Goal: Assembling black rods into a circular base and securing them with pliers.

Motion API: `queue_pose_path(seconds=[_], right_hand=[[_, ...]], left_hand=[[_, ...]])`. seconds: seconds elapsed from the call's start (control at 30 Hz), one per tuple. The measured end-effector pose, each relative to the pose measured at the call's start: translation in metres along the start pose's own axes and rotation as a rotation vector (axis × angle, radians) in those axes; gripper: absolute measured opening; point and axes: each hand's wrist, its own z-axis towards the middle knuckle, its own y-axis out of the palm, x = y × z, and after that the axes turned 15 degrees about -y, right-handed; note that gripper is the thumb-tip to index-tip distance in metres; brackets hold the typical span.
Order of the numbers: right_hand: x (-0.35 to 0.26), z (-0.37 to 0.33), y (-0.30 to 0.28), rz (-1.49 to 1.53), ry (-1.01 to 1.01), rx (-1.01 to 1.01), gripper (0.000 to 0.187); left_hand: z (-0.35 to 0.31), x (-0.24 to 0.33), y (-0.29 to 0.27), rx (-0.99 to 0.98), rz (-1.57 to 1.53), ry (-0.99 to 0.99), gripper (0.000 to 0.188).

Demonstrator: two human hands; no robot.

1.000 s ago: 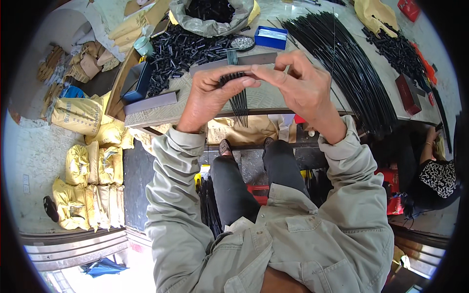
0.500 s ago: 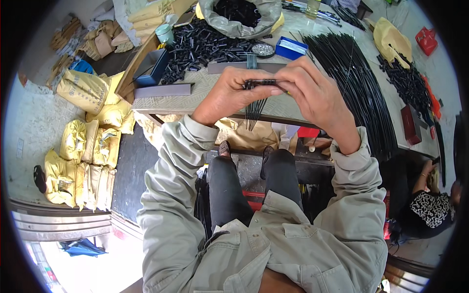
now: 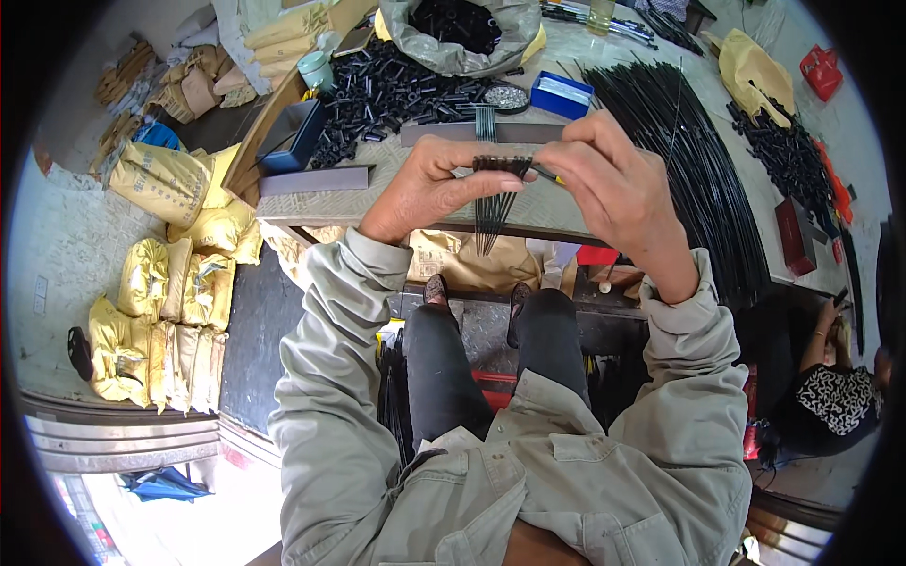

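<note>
The left hand point(image 3: 422, 191) and right hand point(image 3: 609, 189) were pinched shut on a fanned bundle of thin black metal rods point(image 3: 494, 203), gripped at its capped top; below the grip, the light, springy rods hung free.

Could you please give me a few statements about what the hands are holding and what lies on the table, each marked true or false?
1. Both the left hand and the right hand grip a bundle of thin black rods. True.
2. The rods hang downward from the fingers. True.
3. The blue box sits on the floor. False: it rests on the table.
4. The grey sack holds yellow parts. False: its contents are black.
</note>
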Motion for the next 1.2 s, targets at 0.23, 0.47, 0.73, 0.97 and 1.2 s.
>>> queue_pose_path(seconds=[0.23, 0.47, 0.73, 0.97, 1.2], right_hand=[[0.005, -0.004, 0.011, 0.094, -0.01, 0.082, 0.024], [-0.004, 0.019, 0.024, -0.07, -0.13, -0.032, 0.022], [-0.028, 0.016, -0.018, 0.05, -0.217, -0.367, 0.015], [-0.081, -0.034, -0.165, 0.273, -0.205, -0.294, 0.01], [-0.096, -0.161, -0.19, 1.033, -0.018, 0.041, 0.016]], left_hand=[[0.002, 0.004, -0.001, 0.042, 0.348, 0.086, 0.024], [0.006, -0.027, -0.001, 0.246, 0.464, 0.305, 0.042], [0.004, -0.126, 0.018, 0.186, 0.754, 0.127, 0.072], [-0.023, -0.077, 0.074, 0.427, 0.899, 0.398, 0.038], [-0.052, -0.029, 0.026, 0.286, 1.038, 0.308, 0.038]])
